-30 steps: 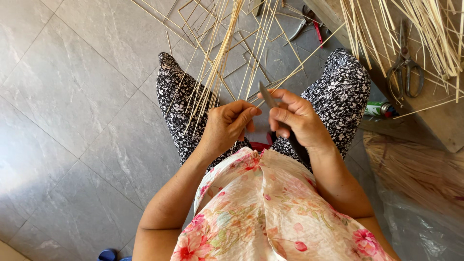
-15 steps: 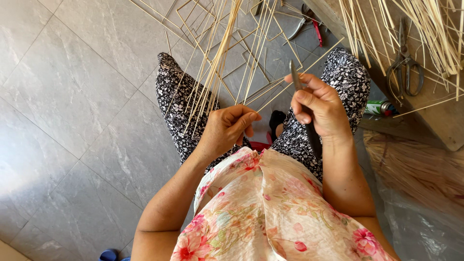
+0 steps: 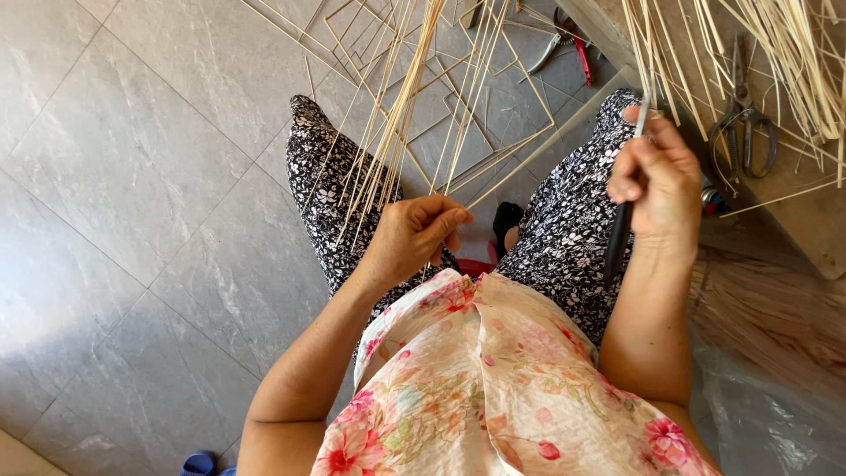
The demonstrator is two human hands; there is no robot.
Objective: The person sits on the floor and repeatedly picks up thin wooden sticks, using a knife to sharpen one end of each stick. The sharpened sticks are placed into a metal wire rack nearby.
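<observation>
My left hand [image 3: 414, 236] is closed around a thin bamboo strip [image 3: 509, 174] that runs up and to the right over my lap. A bundle of long bamboo strips [image 3: 397, 115] leans across my left knee just beyond that hand. My right hand [image 3: 656, 181] is raised over my right knee and grips a knife with a dark handle [image 3: 619, 242], its blade pointing up past my fingers. The two hands are apart.
Square frames of bamboo strips [image 3: 476, 79] lie on the grey tiled floor ahead. Red-handled pliers [image 3: 568, 48] rest beyond them. A wooden board at the right carries scissors [image 3: 745, 123] and more loose strips [image 3: 749, 44]. A pile of fine fibres [image 3: 775, 308] sits at my right side.
My right hand has pulled away from my left hand, moving right and up with the knife. My left hand has stayed over the lap, holding the strip.
</observation>
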